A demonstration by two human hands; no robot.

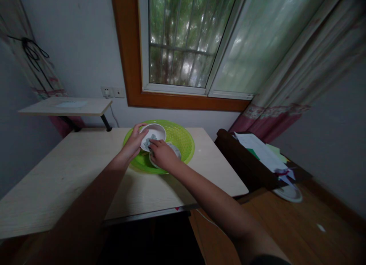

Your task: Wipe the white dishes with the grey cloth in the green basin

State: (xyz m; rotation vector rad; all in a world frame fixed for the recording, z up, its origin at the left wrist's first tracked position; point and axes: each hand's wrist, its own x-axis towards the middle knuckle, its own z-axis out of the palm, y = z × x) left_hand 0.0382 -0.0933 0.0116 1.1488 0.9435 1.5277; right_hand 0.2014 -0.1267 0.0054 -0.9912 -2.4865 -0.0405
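Left curtain (pixel 13 25): pale, pink toward the bottom; black cord (pixel 29 47) looped in front.
Raised shelf (pixel 42 105): standing on dark legs at the back left of the table (pixel 63 162); bearing a flat pale sheet (pixel 71 104).
Wall sockets (pixel 112 92): set side by side below and left of the window (pixel 183 36).
Table: pale, wood-grained, pushed up near the wall.
Left hand (pixel 132 142): closed on the left side of the white bowl (pixel 156 130), thumb across the rim.
White bowl: tilted, open side toward the viewer; over the left part of the green basket (pixel 184 143); cannot tell whether touching it.
Cloth (pixel 148 142): greyish, crumpled, inside the white bowl, under the right fingertips.
Green basket: round, lattice-walled, resting on the table toward its back edge.
Right hand (pixel 164 154): narrowed, fingers drawn together, holding the cloth against the inside of the white bowl.
White dish (pixel 175 149): lying in the green basket, partly hidden behind the right hand.
Window: wood-framed, with bars and blurred greenery beyond.
Brown furniture (pixel 240 162): dark, just right of the table; topped with white and green papers (pixel 257 149).
Right curtain (pixel 288 74): pale above, pink below, drawn beside the window.
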